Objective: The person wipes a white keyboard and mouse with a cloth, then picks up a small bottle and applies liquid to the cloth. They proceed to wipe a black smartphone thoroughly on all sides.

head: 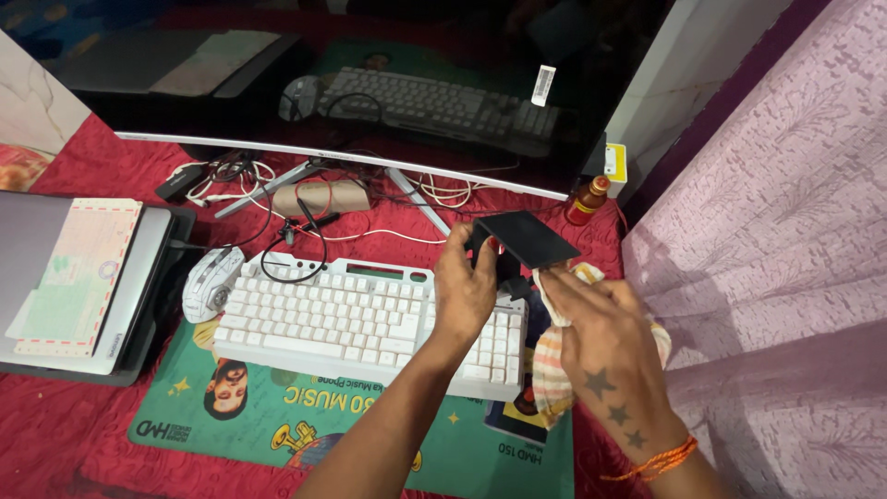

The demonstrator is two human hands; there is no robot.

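The left hand (465, 282) grips a small black stand (523, 238) from the left, fingers curled around its lower part, so that part and the fingertips are hidden behind the knuckles. The right hand (605, 337) has its fingers bunched on a striped cloth (552, 365), pressed against the stand's right underside; where cloth meets stand is covered by the fingers, and how far the cloth wraps cannot be told. The stand's flat top tilts, held above the right end of a white keyboard (342, 314). The keyboard lies on a green mat (305, 430), whose near edge is cut off by the frame. A dark flat thing under the cloth, at the mat's right edge, is mostly hidden. Left of the keyboard sits a white mouse (211, 277), then a laptop (55, 277) with paper on it, cut off at the left. Behind, cables (296, 231) tangle under a dark monitor (370, 83). A small brown bottle (586, 201) stands just past the stand. To the right, pink fabric (767, 259) rises close beside the right hand, leaving little room there; the mat before the keyboard lies open.
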